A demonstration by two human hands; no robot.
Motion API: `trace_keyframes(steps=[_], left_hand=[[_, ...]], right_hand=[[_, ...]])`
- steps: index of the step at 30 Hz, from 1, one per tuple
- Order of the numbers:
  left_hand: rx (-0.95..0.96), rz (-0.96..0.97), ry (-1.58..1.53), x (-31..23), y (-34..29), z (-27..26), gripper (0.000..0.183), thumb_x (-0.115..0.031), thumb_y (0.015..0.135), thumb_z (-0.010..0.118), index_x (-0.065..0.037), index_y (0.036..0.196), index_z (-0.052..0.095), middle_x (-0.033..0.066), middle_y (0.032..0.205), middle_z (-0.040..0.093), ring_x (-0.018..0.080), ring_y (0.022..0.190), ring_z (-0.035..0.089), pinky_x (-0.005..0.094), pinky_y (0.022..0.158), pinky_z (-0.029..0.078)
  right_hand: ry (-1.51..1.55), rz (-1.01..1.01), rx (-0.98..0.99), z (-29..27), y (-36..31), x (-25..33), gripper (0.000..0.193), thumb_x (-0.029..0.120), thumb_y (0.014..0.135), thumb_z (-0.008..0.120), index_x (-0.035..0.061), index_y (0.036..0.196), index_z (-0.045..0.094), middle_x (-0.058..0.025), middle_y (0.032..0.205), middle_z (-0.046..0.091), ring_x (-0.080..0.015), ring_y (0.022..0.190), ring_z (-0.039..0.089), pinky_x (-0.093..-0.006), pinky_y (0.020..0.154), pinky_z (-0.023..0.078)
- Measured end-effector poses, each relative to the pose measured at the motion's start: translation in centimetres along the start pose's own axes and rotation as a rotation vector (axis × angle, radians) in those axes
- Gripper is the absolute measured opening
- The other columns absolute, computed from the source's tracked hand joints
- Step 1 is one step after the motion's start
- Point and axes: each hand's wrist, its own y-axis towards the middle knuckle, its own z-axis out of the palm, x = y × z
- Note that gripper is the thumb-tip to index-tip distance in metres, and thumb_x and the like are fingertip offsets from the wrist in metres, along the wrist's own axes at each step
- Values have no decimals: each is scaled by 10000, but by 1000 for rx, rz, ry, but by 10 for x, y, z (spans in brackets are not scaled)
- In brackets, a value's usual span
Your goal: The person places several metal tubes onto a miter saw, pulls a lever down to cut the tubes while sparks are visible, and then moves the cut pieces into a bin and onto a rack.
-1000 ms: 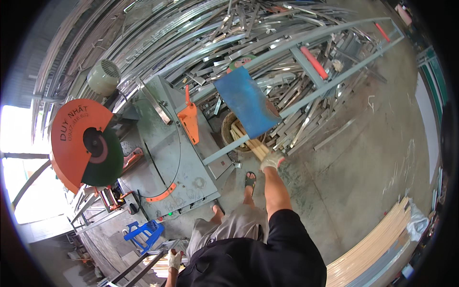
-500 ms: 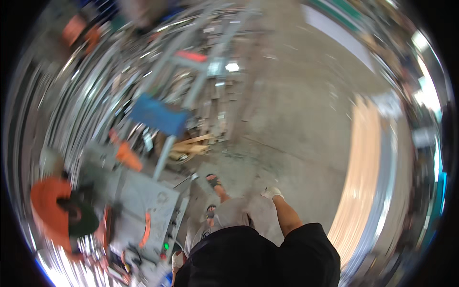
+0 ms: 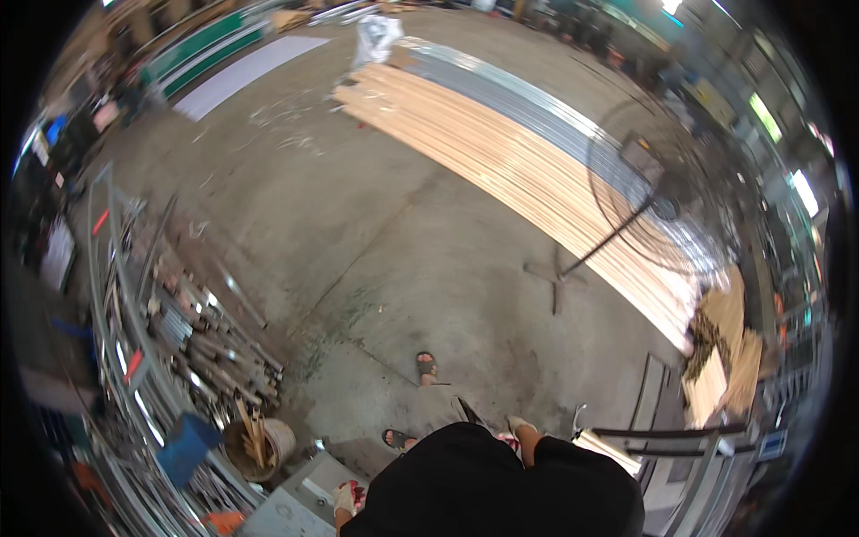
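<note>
My left hand, in a whitish glove with red patches, hangs by my left side. Nearest to it is the corner of a grey metal machine table; whether they touch I cannot tell. My right hand, also in a pale glove, is low in front of my right hip, partly covered by my black shirt. The fingers of both hands are too small and hidden to read, and no held object shows. My sandalled feet stand on the concrete floor.
A bucket of wood offcuts stands left, beside metal pipes and a rack. Long wood-coloured strips lie across the floor ahead, with a pedestal fan before them. Metal framing stands at right.
My view has swung to the right. The machine with orange parts has mostly left the picture, and the long strips now lie ahead. My right arm hangs closer to my body.
</note>
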Motion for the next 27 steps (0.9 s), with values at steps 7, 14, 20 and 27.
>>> trace_keyframes(steps=[7, 14, 20, 27], left_hand=[[113, 29, 538, -156, 35, 124, 168, -179, 945, 613, -26, 1002, 653, 147, 770, 679, 268, 579, 670, 385, 469, 520], [150, 130, 578, -341, 35, 335, 128, -136, 944, 593, -20, 929, 647, 116, 732, 644, 258, 599, 657, 395, 512, 536], [263, 476, 610, -495, -30, 536, 110, -133, 976, 592, -51, 1030, 641, 64, 801, 648, 168, 665, 658, 330, 550, 551], [288, 465, 624, -564, 30, 565, 133, -142, 981, 588, -52, 1036, 670, 35, 819, 663, 145, 662, 653, 329, 550, 550]], right_hand=[[400, 221, 23, -2, -20, -41, 347, 290, 816, 733, 3, 1010, 765, -125, 872, 769, -229, 740, 759, -400, 691, 590], [630, 66, -88, -130, 42, -43, 285, 268, 888, 669, 27, 1015, 754, -91, 808, 742, -206, 630, 724, -344, 584, 595], [911, -71, -222, -272, 79, -3, 335, 253, 874, 620, 35, 1087, 758, -104, 814, 754, -201, 653, 718, -342, 589, 583], [965, -111, -147, -376, 115, 63, 257, 186, 894, 624, 16, 1035, 756, -114, 828, 769, -207, 646, 723, -354, 582, 603]])
